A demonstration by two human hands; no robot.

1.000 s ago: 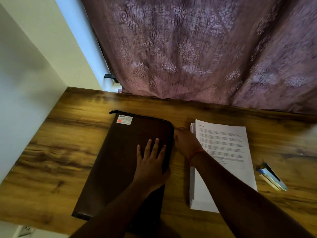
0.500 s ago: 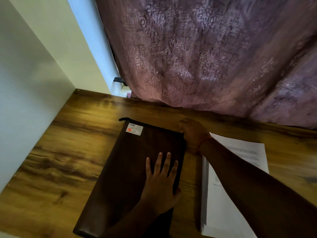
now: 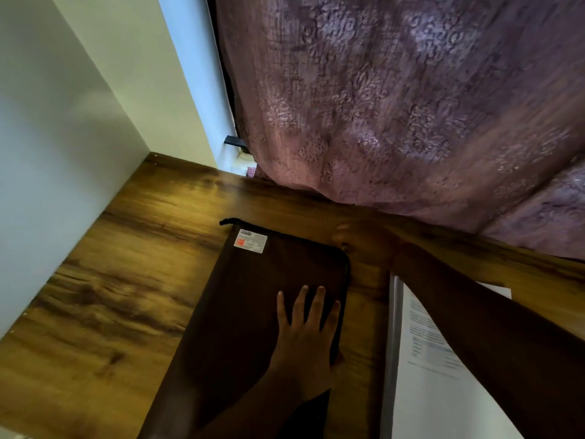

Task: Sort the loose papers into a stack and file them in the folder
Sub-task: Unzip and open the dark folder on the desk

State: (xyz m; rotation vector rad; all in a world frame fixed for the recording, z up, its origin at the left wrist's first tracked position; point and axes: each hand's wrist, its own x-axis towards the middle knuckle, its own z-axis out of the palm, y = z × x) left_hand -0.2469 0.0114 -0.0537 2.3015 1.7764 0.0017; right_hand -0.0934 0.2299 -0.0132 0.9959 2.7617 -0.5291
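The left hand [image 3: 304, 337] lies flat on the folder [image 3: 269, 312], likely steadying it; the right hand [image 3: 364, 239] at its far right corner is blurred, grip unclear.

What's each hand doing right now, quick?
Left hand: open, fingers flat on the brown folder.
Right hand: at the folder's far right corner, blurred; grip cannot be told.

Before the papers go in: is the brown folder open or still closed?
Closed. The folder lies flat, cover down, left hand pressing it. Whether the zipper is partly undone, cannot tell.
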